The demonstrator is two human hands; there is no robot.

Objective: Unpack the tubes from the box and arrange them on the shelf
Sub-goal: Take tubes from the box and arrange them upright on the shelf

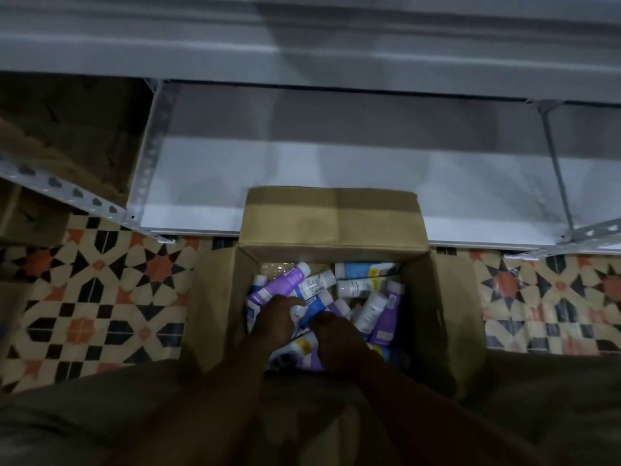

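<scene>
Both arms are bare and reach forward and down, converging as they go. The left forearm (215, 398) and the right forearm (403, 398) slant inward, so the hands lie close side by side. The left hand (275, 326) is back-up, its fingers curled around a white-capped tube (298, 310). The right hand (337, 343) is also back-up with fingers bent downward. In the dim light its grip cannot be made out.

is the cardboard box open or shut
Open. The brown cardboard box has its flaps folded outward, and a jumble of purple, blue and white tubes shows inside, with the left hand and right hand reaching in.
</scene>
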